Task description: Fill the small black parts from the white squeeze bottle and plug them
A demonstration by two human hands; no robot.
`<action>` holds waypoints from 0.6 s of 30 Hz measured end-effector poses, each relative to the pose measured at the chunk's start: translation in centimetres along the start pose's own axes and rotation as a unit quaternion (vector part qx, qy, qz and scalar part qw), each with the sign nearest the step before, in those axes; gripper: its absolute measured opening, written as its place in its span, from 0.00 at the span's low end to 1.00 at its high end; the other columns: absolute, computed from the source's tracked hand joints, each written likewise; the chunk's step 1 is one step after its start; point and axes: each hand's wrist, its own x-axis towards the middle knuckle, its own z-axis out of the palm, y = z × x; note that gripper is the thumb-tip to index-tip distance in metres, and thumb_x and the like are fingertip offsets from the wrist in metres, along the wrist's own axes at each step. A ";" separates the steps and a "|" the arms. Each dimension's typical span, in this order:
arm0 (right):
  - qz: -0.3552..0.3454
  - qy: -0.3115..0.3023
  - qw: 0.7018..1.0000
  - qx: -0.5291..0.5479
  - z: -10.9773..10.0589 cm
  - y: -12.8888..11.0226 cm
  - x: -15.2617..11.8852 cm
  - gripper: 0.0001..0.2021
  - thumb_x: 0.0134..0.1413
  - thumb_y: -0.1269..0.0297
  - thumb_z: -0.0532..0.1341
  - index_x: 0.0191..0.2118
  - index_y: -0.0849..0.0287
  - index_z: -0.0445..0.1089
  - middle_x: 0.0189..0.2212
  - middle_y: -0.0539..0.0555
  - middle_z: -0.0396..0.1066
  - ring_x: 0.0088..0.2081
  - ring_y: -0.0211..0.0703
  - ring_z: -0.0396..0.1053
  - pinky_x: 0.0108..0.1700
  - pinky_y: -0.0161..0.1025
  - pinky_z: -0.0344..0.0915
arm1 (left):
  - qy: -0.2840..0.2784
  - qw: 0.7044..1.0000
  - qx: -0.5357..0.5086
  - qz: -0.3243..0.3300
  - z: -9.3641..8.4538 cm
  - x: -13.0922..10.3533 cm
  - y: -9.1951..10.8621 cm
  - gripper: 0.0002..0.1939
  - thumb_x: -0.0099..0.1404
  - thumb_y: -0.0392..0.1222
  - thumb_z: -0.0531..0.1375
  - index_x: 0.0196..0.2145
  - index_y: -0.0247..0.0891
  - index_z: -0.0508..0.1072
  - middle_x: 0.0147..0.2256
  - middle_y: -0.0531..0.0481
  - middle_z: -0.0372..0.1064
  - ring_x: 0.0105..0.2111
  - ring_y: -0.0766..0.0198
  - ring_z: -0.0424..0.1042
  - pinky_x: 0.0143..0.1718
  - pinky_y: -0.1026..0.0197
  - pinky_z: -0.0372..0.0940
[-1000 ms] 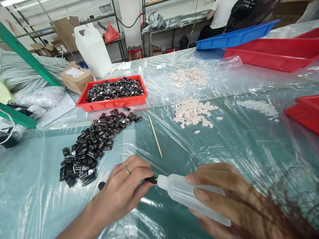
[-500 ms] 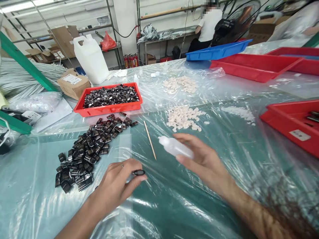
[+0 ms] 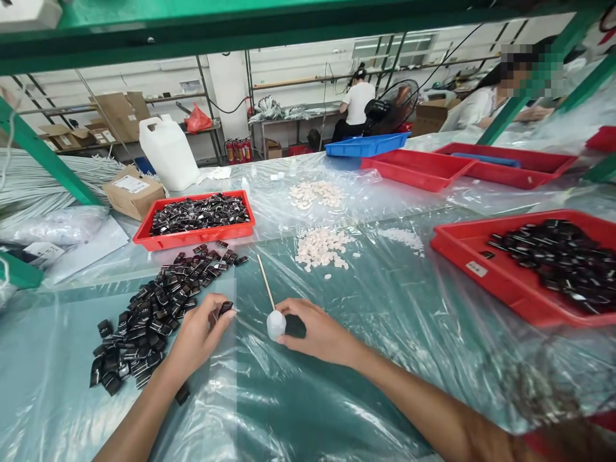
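Observation:
My left hand (image 3: 192, 337) pinches one small glossy black piece (image 3: 225, 308) between thumb and fingers. Just right of it, my right hand (image 3: 320, 333) is closed around a small translucent white squeeze bottle (image 3: 276, 326), whose rounded end faces me; its nozzle is hidden. A thin wooden stick (image 3: 265, 280) lies on the plastic sheet beyond the bottle. Beside my left hand spreads a loose heap of similar black pieces (image 3: 154, 308). Small pale pieces (image 3: 323, 248) are piled past my right hand.
A red tray (image 3: 192, 241) full of black pieces stands behind the heap. Another red tray (image 3: 462, 260) sits at right. A white jug (image 3: 168, 154), a blue tray (image 3: 368, 147) and more red trays are farther back. Green frame bars (image 3: 289, 29) cross overhead. Two people are beyond the table.
The view has tilted up and shifted right. My right hand has turned the bottle from lying sideways to end-on and brought it closer to my left hand, which still holds the black piece.

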 end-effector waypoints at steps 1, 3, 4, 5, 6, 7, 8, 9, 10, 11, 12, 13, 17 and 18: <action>-0.014 -0.004 1.000 -0.008 -0.3 0.2 0.1 0.20 0.58 0.67 0.75 0.53 0.40 0.77 0.53 0.42 0.89 0.58 0.51 0.90 0.55 0.46 0.90 | 0.001 1.000 -0.001 0.001 0.0 0.0 0.0 0.15 0.72 0.59 0.53 0.39 0.46 0.66 0.22 0.63 0.63 0.18 0.71 0.64 0.16 0.72 0.59; -0.035 -0.005 0.999 -0.023 -1.1 0.8 0.4 0.25 0.58 0.67 0.76 0.59 0.38 0.77 0.56 0.41 0.89 0.59 0.49 0.90 0.57 0.43 0.89 | 0.002 1.000 -0.004 0.003 0.1 0.1 0.0 0.15 0.72 0.59 0.53 0.39 0.46 0.66 0.23 0.63 0.63 0.18 0.71 0.63 0.16 0.71 0.59; -0.038 0.004 0.999 -0.033 -1.6 1.2 0.6 0.25 0.60 0.66 0.75 0.61 0.38 0.77 0.57 0.43 0.89 0.59 0.49 0.90 0.58 0.44 0.89 | 0.002 1.000 -0.006 0.004 0.2 0.1 0.0 0.15 0.72 0.59 0.54 0.39 0.46 0.66 0.23 0.63 0.63 0.18 0.71 0.63 0.16 0.72 0.60; -0.034 0.021 0.998 -0.045 -2.0 1.7 0.8 0.23 0.65 0.66 0.73 0.63 0.40 0.78 0.58 0.45 0.88 0.60 0.50 0.89 0.60 0.45 0.88 | 0.001 1.000 -0.009 0.005 0.3 0.1 0.0 0.14 0.72 0.58 0.54 0.39 0.46 0.66 0.23 0.63 0.63 0.18 0.71 0.64 0.16 0.72 0.60; -0.025 0.044 0.997 -0.059 -2.5 2.3 1.0 0.19 0.71 0.66 0.70 0.63 0.43 0.78 0.58 0.49 0.88 0.61 0.51 0.88 0.61 0.47 0.88 | 0.000 1.000 -0.011 0.005 0.4 0.1 0.0 0.14 0.71 0.58 0.54 0.39 0.46 0.66 0.23 0.63 0.62 0.18 0.71 0.64 0.16 0.72 0.60; -0.013 0.069 0.995 -0.074 -2.8 2.9 1.3 0.15 0.75 0.66 0.67 0.62 0.47 0.80 0.59 0.52 0.87 0.62 0.52 0.87 0.62 0.50 0.87 | -0.002 1.000 -0.015 0.005 0.5 0.0 0.0 0.14 0.71 0.58 0.54 0.39 0.46 0.67 0.22 0.63 0.62 0.18 0.71 0.64 0.16 0.72 0.60; 0.000 0.092 0.992 -0.088 -3.0 3.5 1.5 0.11 0.78 0.65 0.67 0.60 0.51 0.81 0.59 0.55 0.86 0.62 0.53 0.86 0.62 0.51 0.87 | -0.004 1.000 -0.018 0.004 0.6 0.0 -0.1 0.14 0.71 0.58 0.55 0.39 0.46 0.67 0.22 0.63 0.62 0.18 0.71 0.64 0.16 0.72 0.60; 0.012 0.111 0.989 -0.101 -3.2 4.2 1.8 0.09 0.80 0.62 0.68 0.59 0.54 0.81 0.58 0.57 0.85 0.61 0.53 0.86 0.61 0.52 0.87 | -0.008 1.000 -0.023 0.005 0.7 0.0 -0.1 0.14 0.71 0.58 0.55 0.39 0.46 0.67 0.22 0.64 0.62 0.18 0.71 0.64 0.16 0.72 0.60; 0.024 0.126 0.986 -0.111 -3.3 4.9 2.0 0.10 0.80 0.59 0.69 0.58 0.55 0.81 0.57 0.57 0.85 0.58 0.51 0.85 0.60 0.52 0.87 | -0.011 1.000 -0.028 0.005 0.8 0.0 -0.1 0.14 0.71 0.58 0.55 0.39 0.46 0.67 0.22 0.64 0.62 0.18 0.71 0.64 0.16 0.72 0.60; 0.037 0.137 0.983 -0.120 -3.3 5.5 2.3 0.11 0.80 0.57 0.70 0.58 0.57 0.81 0.57 0.57 0.85 0.56 0.50 0.85 0.58 0.52 0.87 | -0.014 0.999 -0.034 0.005 0.8 0.0 -0.1 0.14 0.71 0.57 0.56 0.39 0.45 0.67 0.22 0.64 0.63 0.18 0.71 0.64 0.17 0.72 0.60; 0.048 0.146 0.980 -0.127 -3.2 6.0 2.6 0.12 0.81 0.55 0.70 0.58 0.57 0.81 0.56 0.57 0.85 0.53 0.48 0.85 0.56 0.51 0.87 | -0.015 0.999 -0.040 0.004 0.9 0.0 -0.1 0.14 0.71 0.57 0.56 0.39 0.45 0.67 0.22 0.64 0.64 0.18 0.71 0.65 0.17 0.72 0.61; 0.056 0.152 0.978 -0.132 -3.1 6.5 2.9 0.13 0.81 0.53 0.70 0.58 0.57 0.81 0.55 0.56 0.84 0.51 0.47 0.84 0.55 0.50 0.87 | -0.013 0.999 -0.046 0.002 1.0 0.0 -0.2 0.13 0.72 0.57 0.56 0.39 0.45 0.67 0.23 0.63 0.65 0.19 0.71 0.66 0.18 0.71 0.62; 0.065 0.154 0.978 -0.127 -2.5 7.3 3.9 0.12 0.80 0.52 0.71 0.55 0.55 0.82 0.52 0.54 0.85 0.48 0.45 0.84 0.52 0.47 0.86 | 0.014 0.998 -0.060 -0.009 1.1 0.0 0.0 0.15 0.73 0.57 0.55 0.39 0.42 0.66 0.23 0.62 0.67 0.20 0.71 0.69 0.21 0.70 0.65; 0.064 0.151 0.979 -0.120 -2.3 7.4 4.0 0.12 0.80 0.52 0.71 0.55 0.55 0.82 0.52 0.54 0.85 0.48 0.45 0.84 0.52 0.46 0.86 | 0.023 0.998 -0.061 -0.012 1.1 0.0 0.1 0.16 0.74 0.56 0.55 0.39 0.41 0.66 0.23 0.62 0.68 0.21 0.72 0.69 0.21 0.70 0.65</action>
